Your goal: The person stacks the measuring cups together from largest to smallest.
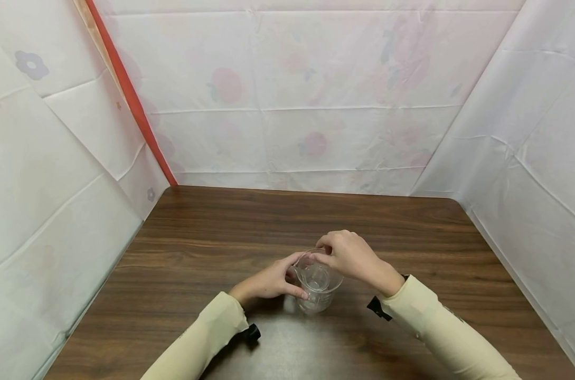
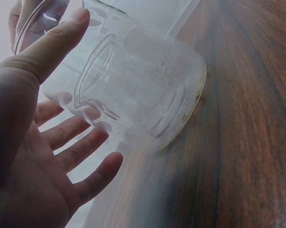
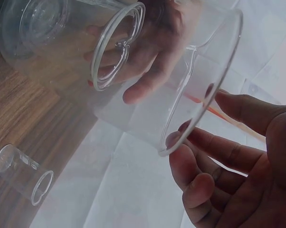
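Note:
A large clear glass beaker (image 1: pixel 317 305) with 500ml markings (image 2: pixel 167 59) stands upright on the table, a smaller beaker (image 1: pixel 316 277) nested inside it. From the left, my left hand (image 1: pixel 270 279) holds its side, thumb in front and fingers around the far side. At the rim, my right hand (image 1: pixel 354 256) pinches the glass with thumb and fingers, as the right wrist view shows. Through the wall, the inner beaker's rim (image 3: pixel 99 66) appears below the outer one's rim (image 3: pixel 234 52).
Another small glass beaker (image 3: pixel 24 173) stands apart on the table in the right wrist view. The brown wood table (image 1: pixel 197 227) is bordered by white patterned curtains (image 1: pixel 287 95) at the back and sides. A red strip (image 1: pixel 130 100) runs down the left back corner.

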A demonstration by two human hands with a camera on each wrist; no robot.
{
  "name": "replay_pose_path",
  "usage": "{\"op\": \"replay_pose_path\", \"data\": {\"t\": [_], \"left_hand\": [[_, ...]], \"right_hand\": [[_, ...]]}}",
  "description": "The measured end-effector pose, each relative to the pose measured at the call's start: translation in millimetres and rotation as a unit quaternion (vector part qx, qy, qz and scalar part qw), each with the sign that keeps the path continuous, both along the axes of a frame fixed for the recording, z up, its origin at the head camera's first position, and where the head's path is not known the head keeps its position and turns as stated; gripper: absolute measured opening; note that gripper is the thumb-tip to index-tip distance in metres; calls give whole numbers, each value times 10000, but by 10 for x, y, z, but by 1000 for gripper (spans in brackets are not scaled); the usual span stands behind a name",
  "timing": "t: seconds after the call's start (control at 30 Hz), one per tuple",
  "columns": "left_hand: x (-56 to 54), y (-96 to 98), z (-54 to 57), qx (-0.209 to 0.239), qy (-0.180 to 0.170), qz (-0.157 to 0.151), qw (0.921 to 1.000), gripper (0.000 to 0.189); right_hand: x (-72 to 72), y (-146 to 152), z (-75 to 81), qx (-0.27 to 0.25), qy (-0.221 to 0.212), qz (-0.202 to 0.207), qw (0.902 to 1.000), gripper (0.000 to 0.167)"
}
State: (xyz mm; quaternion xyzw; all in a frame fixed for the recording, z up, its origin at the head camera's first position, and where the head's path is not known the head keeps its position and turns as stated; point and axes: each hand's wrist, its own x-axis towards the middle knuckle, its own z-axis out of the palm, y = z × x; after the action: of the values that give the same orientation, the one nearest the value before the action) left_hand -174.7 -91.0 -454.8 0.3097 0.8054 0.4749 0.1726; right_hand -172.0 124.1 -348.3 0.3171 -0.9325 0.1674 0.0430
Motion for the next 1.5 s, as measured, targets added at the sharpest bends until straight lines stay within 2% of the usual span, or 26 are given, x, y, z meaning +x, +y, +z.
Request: {"op": "replay_pose_path", "data": {"t": [0.67, 1.5], "left_hand": [[-18, 18, -22, 177, 156, -124, 9996, 83], [-4, 19, -7, 70, 117, -25, 9999, 83]], "right_hand": [[-54, 48, 28, -100, -86, -124, 9998, 22], [-150, 118, 4, -140, -304, -474, 9983, 20]]}}
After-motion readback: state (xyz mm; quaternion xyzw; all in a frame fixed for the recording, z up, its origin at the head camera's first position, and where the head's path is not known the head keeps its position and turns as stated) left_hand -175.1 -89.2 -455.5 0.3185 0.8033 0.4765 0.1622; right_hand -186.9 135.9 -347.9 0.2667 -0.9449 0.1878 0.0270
